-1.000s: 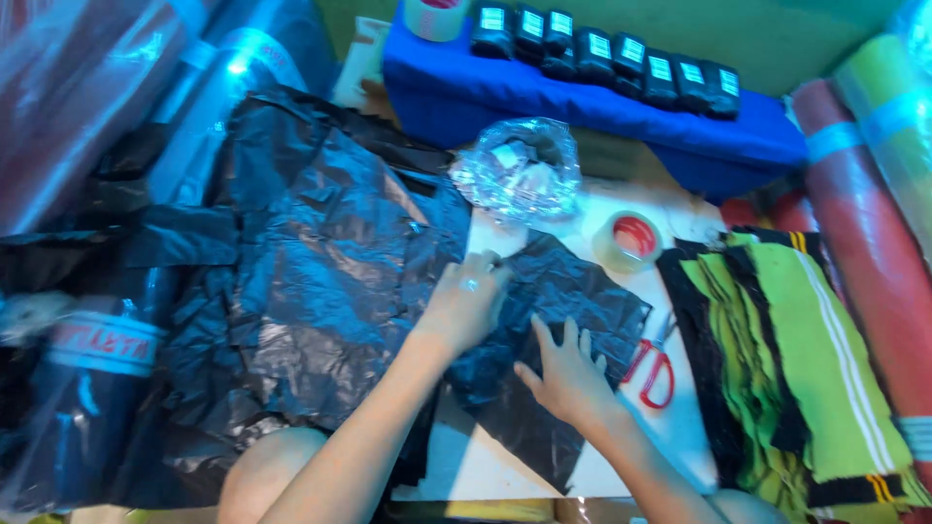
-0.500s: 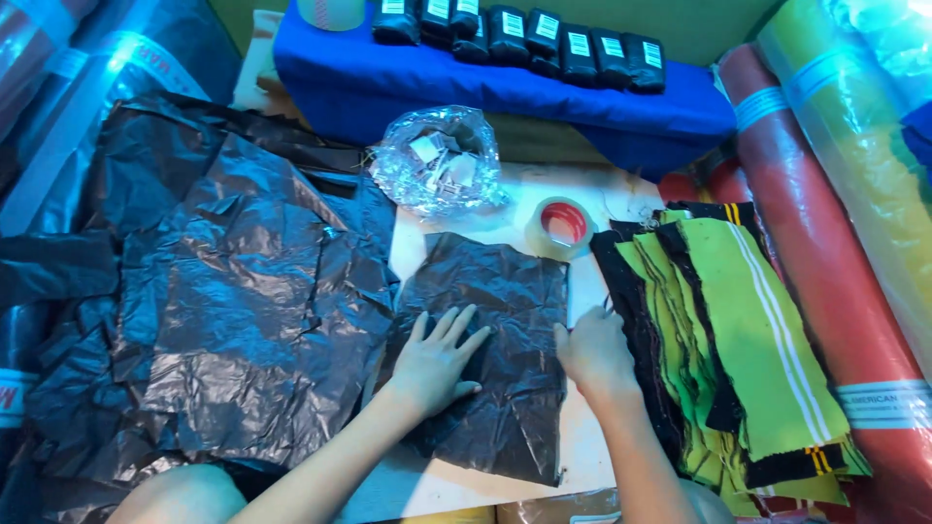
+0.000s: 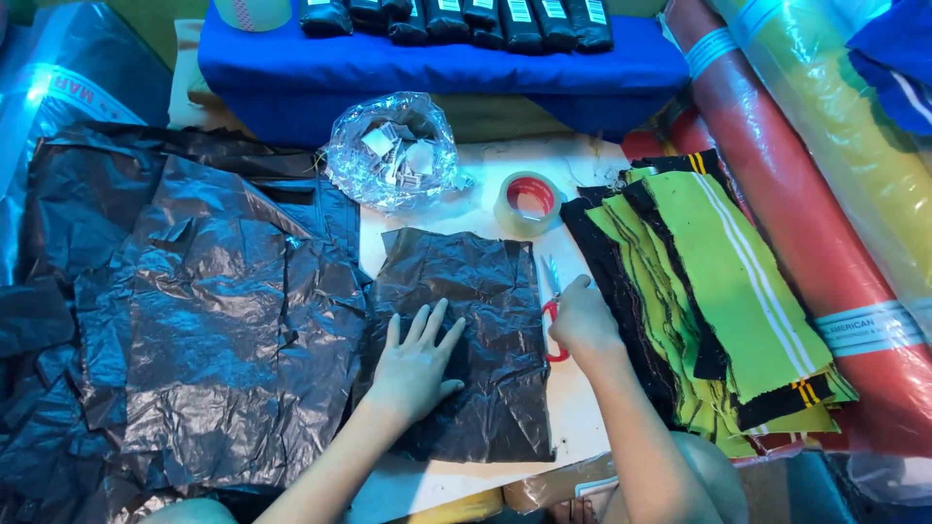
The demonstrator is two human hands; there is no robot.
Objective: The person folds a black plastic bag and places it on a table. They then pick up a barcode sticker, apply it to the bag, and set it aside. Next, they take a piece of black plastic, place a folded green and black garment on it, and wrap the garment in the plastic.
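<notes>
Bright, bluish overhead light — glare on black plastic sheets and clear bag; sharp, soft shadows.

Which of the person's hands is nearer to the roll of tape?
Right. The right hand rests on the scissors, just below the roll of tape. The left hand lies flat on the black plastic sheet, farther down and left.

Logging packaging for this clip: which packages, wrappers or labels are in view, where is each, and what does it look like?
Clear plastic bag: centre back, crumpled, holds small white tags.
Black packets: row on the blue cloth at the top, each with a white label.
Fabric rolls: right side, red and yellow, clear-wrapped, with white label bands.
Black plastic sheet: flat under the left hand, unlabelled.
Tape roll: beside the bag, clear with a red core.
</notes>
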